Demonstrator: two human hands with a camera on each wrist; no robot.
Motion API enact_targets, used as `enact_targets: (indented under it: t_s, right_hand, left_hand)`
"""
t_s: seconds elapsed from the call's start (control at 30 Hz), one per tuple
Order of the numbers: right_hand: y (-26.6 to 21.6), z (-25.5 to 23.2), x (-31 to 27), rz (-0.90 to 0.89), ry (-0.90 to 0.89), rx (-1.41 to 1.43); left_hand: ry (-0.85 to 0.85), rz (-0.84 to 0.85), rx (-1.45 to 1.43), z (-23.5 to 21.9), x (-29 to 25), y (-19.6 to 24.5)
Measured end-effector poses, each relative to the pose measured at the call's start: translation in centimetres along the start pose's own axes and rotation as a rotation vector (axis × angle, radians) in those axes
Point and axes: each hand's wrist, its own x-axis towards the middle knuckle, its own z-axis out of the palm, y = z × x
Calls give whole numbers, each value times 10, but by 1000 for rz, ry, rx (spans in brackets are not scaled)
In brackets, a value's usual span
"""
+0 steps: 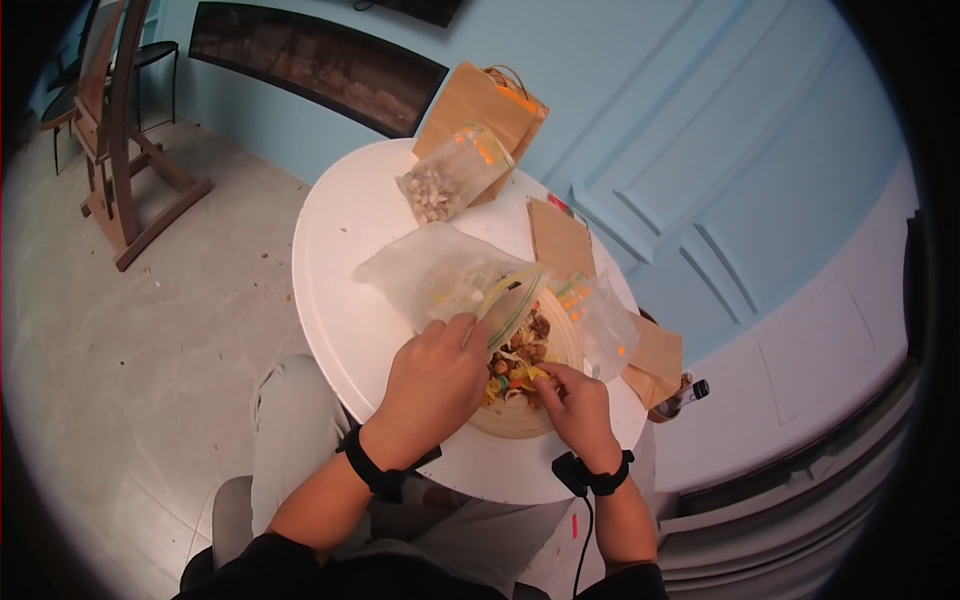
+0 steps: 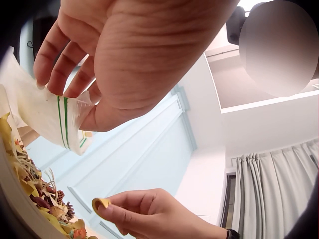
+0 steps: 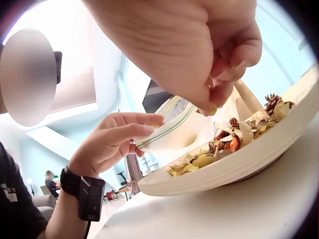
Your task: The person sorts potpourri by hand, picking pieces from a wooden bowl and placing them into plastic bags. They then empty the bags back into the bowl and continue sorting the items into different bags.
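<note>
My left hand (image 1: 428,388) grips the edge of a translucent zip bag (image 1: 425,268), which lies tilted with its mouth toward a round pale plate (image 1: 512,424). In the left wrist view the bag's green seal lines (image 2: 64,119) run just below my fingers. A heap of potpourri (image 3: 234,142), with dried petals, leaves and small cones, covers the plate. Over its near right side, my right hand (image 1: 584,414) pinches a curled yellow dried piece (image 2: 96,203) between thumb and fingers. The bag's mouth stands spread beside the heap in the right wrist view.
A clear bag of pale pieces (image 1: 440,190) leans by a brown paper bag (image 1: 480,110) at the table's back. Right of the plate lie another clear bag (image 1: 612,335) and brown paper pieces (image 1: 562,238). A basket with a bottle (image 1: 690,393) stands beyond the white table's (image 1: 335,240) right edge.
</note>
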Motion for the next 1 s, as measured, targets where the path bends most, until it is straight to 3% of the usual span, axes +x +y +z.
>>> enact_targets:
  t_s: [0.2,0.3,0.4,0.5,0.63,0.73,0.83,0.87,1.0]
  right_hand:
    - [-24,-5,19,196,96,677]
    - [-29,0,38,146,30,763]
    - [-38,6,47,154,113,774]
    - [-20,9,43,147,168,693]
    - [13,9,23,144,-36,276]
    - [12,7,8,95,-121,120]
    - [9,5,-1,14,-78,-39]
    - [10,5,-2,26,-81,-38]
    - [16,10,-2,33,-68,-51]
  left_hand:
    - [-31,20,9,3,-2,4]
    - [-22,38,0,7,-2,8]
    - [-20,33,-14,6,-1,8]
    - [12,-6,6,3,-1,-1]
    - [100,-58,15,-8,4,-15]
    - [282,-97,20,-17,9,-17]
    - [496,-74,84,-29,14,-17]
    - [481,-165,35,-36,13,-13]
    - [527,-153,52,-47,11,-7]
